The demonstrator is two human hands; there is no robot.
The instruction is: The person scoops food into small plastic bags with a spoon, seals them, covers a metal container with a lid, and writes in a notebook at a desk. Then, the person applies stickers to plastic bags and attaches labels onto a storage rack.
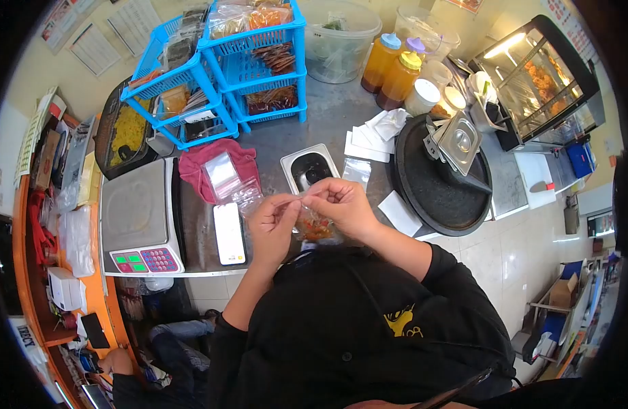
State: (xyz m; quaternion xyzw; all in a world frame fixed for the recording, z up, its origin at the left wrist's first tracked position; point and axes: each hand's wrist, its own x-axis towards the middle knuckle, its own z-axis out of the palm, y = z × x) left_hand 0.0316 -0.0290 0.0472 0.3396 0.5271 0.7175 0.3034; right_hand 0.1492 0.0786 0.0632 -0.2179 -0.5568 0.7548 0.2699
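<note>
Both my hands are closed at the top edge of a small clear plastic bag (317,230) with orange-red food in it. My left hand (272,219) pinches the bag's edge from the left, and my right hand (342,208) pinches it from the right, fingertips nearly touching. The bag hangs below my fingers, close to my body at the table's front edge. Just beyond my hands stands a steel pan (287,163) with a dark inside. Left of my left hand are a phone with a white screen (227,234) and clear bags (222,176) on a pink cloth (191,167).
A weighing scale (137,208) stands left, with blue basket racks (253,78) of packets behind. Sauce bottles (398,75), white paper (368,142) and a round black tray (423,198) with steel lids (458,142) are right. Another person's hand (116,361) shows lower left.
</note>
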